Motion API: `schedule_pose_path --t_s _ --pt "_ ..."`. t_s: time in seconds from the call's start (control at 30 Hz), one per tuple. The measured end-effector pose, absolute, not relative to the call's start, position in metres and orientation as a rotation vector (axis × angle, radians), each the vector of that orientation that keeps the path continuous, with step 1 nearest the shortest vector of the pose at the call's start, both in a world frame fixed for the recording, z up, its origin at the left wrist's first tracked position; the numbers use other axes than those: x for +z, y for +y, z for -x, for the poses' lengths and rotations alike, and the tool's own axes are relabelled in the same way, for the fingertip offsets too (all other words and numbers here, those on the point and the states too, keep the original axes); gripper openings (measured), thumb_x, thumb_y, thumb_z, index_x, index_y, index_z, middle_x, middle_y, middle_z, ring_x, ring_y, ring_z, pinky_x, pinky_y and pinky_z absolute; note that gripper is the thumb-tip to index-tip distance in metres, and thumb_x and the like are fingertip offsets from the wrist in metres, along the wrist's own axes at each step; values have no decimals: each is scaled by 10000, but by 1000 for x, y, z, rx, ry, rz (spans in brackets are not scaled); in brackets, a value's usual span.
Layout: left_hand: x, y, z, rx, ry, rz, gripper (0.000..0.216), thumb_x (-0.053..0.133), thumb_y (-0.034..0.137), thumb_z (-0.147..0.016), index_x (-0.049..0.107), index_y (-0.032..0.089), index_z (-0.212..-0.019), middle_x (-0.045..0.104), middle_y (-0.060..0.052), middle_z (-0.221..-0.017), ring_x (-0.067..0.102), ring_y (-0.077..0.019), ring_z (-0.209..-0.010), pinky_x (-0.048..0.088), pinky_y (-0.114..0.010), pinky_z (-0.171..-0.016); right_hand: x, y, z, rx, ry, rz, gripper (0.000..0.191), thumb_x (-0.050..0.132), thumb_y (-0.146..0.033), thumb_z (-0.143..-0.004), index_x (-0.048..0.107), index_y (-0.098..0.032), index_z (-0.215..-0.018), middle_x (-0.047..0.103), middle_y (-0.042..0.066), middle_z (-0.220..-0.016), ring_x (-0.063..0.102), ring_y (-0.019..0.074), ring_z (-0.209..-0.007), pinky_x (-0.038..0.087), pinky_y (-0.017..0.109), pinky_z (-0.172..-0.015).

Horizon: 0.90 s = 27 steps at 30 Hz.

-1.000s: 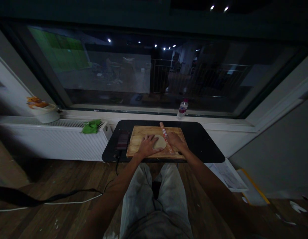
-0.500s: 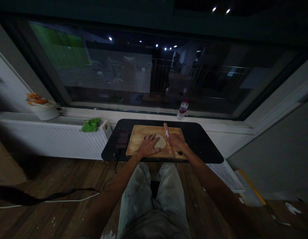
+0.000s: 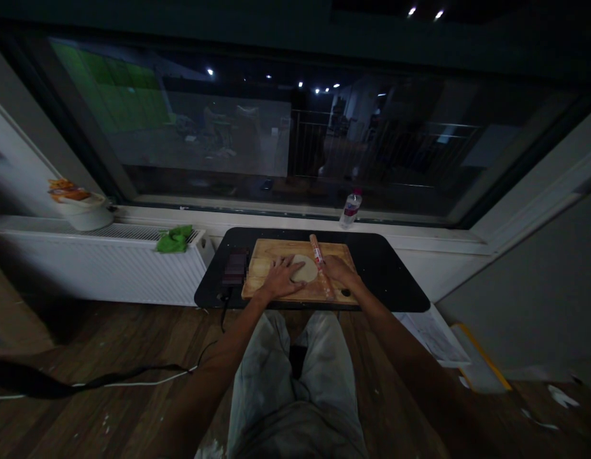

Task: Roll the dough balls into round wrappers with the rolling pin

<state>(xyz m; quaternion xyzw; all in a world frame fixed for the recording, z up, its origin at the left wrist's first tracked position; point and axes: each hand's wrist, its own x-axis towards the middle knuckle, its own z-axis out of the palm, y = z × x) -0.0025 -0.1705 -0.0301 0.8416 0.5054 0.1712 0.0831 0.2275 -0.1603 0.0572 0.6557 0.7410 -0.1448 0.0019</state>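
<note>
A flat round of pale dough [image 3: 305, 268] lies on a wooden board [image 3: 269, 252] on a small black table [image 3: 386, 268]. My left hand [image 3: 282, 278] rests flat on the board with fingers spread, its fingertips on the dough's left edge. My right hand [image 3: 339, 270] lies on a wooden rolling pin [image 3: 319, 257] that stretches front to back along the dough's right edge; its fingers curl over the pin.
A dark small device [image 3: 235, 268] sits on the table's left, with a cable [image 3: 132, 379] trailing over the wooden floor. A water bottle [image 3: 350, 208] stands on the sill. A green cloth [image 3: 175, 239] and a white bowl [image 3: 85, 212] rest on the radiator. Papers [image 3: 436, 338] lie right.
The view has shifted slightly. My hands, the dough and the rolling pin keep nearly the same places; the pin has edged a little over the dough.
</note>
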Motion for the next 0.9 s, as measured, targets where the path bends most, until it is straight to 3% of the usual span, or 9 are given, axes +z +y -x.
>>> schedule_pose_path --t_s 0.4,0.63,0.77,0.9 --pt "-44 -162 -2 701 1579 -2445 768 862 694 -900 727 276 -1530 630 -138 -1582 524 -380 -1428 432 -533 -1263 44 -160 -220 -450 2302 -2121 401 506 -214 -1143 824 -63 -1336 809 239 -1379 775 304 -1277 527 261 -946" --pt "-33 -170 -9 638 1763 -2379 829 750 841 -919 709 251 -1499 631 -196 -1480 530 -415 -1370 465 -557 -1156 42 -163 -224 -457 2266 -2202 447 441 -247 -1180 781 -67 -1406 787 248 -1425 775 299 -1279 526 266 -922" --pt "-30 -173 -7 608 1700 -2433 834 743 810 -940 674 272 -1573 607 -202 -1545 531 -421 -1390 458 -561 -1167 42 -164 -223 -482 2256 -2215 431 457 -276 -1187 792 -100 -1394 817 225 -1369 793 288 -1246 519 249 -885" --pt "-35 -170 -2 612 1594 -2470 797 793 700 -944 631 361 -1647 528 -138 -1724 506 -427 -1465 424 -581 -1229 44 -164 -220 -493 2281 -2206 429 472 -293 -1180 811 -116 -1375 823 228 -1350 804 291 -1216 521 250 -875"
